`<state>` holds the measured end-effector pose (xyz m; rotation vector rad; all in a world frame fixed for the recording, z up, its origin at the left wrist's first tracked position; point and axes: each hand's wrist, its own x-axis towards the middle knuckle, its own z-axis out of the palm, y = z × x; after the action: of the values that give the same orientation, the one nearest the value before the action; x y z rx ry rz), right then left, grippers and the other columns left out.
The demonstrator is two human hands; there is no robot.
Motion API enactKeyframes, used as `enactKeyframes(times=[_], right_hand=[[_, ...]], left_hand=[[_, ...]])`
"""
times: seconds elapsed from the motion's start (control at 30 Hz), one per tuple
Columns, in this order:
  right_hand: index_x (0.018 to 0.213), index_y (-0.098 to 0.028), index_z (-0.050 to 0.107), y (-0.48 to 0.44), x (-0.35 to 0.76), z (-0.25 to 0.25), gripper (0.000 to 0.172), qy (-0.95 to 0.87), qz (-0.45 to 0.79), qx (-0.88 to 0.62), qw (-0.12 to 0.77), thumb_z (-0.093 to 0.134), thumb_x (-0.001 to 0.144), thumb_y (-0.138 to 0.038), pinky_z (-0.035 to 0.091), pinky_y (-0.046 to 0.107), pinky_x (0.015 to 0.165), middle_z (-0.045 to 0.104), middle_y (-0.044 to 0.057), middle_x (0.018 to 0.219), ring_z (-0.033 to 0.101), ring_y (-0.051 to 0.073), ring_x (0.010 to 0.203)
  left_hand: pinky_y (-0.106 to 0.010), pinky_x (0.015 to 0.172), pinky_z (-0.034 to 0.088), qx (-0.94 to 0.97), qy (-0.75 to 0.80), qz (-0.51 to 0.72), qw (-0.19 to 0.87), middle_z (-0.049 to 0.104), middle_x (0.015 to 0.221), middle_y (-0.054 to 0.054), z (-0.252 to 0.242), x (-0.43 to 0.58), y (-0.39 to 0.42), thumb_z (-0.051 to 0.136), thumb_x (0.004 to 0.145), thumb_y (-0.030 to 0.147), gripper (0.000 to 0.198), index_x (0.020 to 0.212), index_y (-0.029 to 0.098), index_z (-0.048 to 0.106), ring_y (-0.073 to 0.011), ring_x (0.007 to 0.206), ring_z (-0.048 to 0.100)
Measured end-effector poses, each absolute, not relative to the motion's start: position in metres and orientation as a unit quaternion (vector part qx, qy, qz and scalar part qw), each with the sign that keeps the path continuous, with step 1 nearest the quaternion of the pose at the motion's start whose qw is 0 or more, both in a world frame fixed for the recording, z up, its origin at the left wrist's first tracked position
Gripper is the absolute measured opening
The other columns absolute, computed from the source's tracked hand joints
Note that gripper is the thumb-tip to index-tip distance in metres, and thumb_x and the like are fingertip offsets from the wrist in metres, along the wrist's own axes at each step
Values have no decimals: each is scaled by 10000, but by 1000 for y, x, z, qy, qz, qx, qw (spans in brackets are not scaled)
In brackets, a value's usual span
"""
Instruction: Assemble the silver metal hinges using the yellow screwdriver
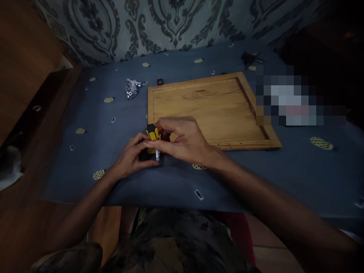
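Note:
A wooden panel with a raised frame lies flat on the cloth-covered surface. At its near left corner my right hand has its fingers closed round a screwdriver with a yellow and black handle. The tool stands roughly upright, its tip hidden from me. My left hand is closed at that same corner, thumb and fingers round a small silvery metal piece that looks like a hinge. Fingers cover most of this piece, so I cannot tell how it sits against the wood.
Several silvery metal parts lie in a pile left of the panel. Behind the panel is a small dark square object. A black tool-like object rests at the back right. Patterned wallpaper rises behind. A blurred patch covers the right side.

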<state>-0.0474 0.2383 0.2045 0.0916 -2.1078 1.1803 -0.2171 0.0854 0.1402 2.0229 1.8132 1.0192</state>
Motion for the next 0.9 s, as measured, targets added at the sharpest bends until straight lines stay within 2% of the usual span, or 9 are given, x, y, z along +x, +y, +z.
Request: enactKeyframes(times=[0.2,0.33,0.6,0.8,0.9], right_hand=[[755,-203,542,231,-48,200,348,-822,389,42,414,663,1019,-396,404,241,585,551,-49,670,513,91,587],[760,-205,530,231,-50,200,356,-814,413,38,407,696,996,-414,405,235,574,552,-52,666,513,91,585],[748,-195,537,229,-51,196,416,-804,439,10,400,724,962,-499,405,214,549,541,-63,656,502,71,569],[737,-196,583,229,-43,224,389,-789,452,-4,417,748,949,-477,453,218,542,575,-49,677,551,82,592],[740,-208,590,231,-39,237,387,-747,481,-47,457,762,929,-498,450,235,489,584,-34,711,528,87,561]], left_hand=[[-406,860,557,689,630,336,124,680,1017,-53,138,-219,84,796,871,607,451,1091,221,722,-252,985,650],[-407,869,554,689,630,341,115,675,1048,-57,138,-218,84,801,867,609,471,1118,219,718,-252,998,649],[-372,804,520,697,625,335,106,635,975,-44,141,-216,86,743,891,658,461,1006,213,716,-244,952,608],[-392,919,521,693,622,339,132,649,1106,-56,142,-216,85,768,895,611,505,1237,245,706,-258,1048,620],[-374,922,524,689,622,344,139,637,1114,-55,145,-215,85,780,889,601,485,1223,256,711,-247,1051,615]])
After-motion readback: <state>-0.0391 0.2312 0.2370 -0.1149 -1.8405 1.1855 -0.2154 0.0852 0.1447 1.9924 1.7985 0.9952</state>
